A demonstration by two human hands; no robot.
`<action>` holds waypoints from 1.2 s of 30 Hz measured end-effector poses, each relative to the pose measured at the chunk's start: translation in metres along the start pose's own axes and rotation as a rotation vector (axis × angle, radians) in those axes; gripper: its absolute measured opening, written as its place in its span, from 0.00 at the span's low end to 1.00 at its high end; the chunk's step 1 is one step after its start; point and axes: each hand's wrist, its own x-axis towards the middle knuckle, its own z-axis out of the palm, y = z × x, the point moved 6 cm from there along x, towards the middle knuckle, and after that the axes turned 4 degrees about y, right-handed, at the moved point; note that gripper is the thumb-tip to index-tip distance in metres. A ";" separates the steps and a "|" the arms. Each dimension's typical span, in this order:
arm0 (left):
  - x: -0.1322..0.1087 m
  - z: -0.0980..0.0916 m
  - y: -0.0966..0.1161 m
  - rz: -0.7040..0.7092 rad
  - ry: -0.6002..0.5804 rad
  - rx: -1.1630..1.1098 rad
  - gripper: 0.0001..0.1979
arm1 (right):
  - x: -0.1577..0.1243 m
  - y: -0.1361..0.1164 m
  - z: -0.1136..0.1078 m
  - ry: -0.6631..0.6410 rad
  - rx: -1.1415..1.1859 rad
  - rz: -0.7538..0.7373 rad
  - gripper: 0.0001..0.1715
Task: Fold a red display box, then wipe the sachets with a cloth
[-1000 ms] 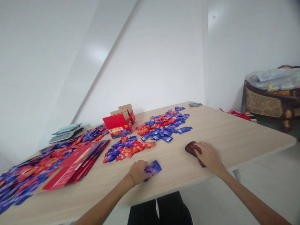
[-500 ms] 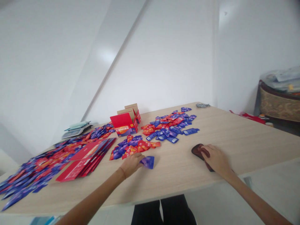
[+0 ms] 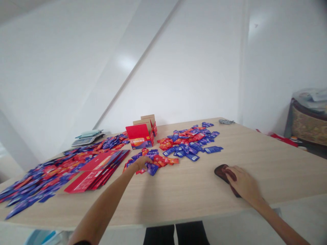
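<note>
My left hand (image 3: 143,163) is at the small central pile of red and purple sachets (image 3: 163,160), its fingers closed on a purple sachet (image 3: 152,169) at the pile's near edge. Over on the right, my right hand (image 3: 241,180) is closed round a dark reddish-brown object (image 3: 222,171) that lies on the table; part of it is hidden under the palm. A larger pile of red and blue sachets (image 3: 190,141) lies farther back. Behind the small pile stands an open red box (image 3: 139,136).
Flat red cartons (image 3: 94,172) lie stacked left of centre, beside a long heap of sachets (image 3: 48,170). More open boxes (image 3: 148,119) stand at the back. A grey item (image 3: 226,121) rests near the table's far right corner.
My left hand has moved forward and left, carrying the purple sachet to the small pile. My right hand keeps its place on the dark object. The whole view has shifted slightly.
</note>
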 end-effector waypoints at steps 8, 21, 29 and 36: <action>-0.034 0.002 -0.002 0.063 0.044 0.098 0.16 | 0.001 0.002 0.000 -0.015 0.014 -0.008 0.17; -0.217 0.066 0.070 0.297 0.188 0.019 0.25 | -0.001 0.004 0.001 -0.016 0.040 -0.004 0.20; -0.219 0.071 0.070 0.247 0.201 -0.017 0.24 | -0.003 0.018 0.011 -0.015 0.018 -0.015 0.22; -0.218 0.073 0.068 0.252 0.216 -0.020 0.25 | -0.002 0.013 0.006 -0.032 0.043 0.004 0.22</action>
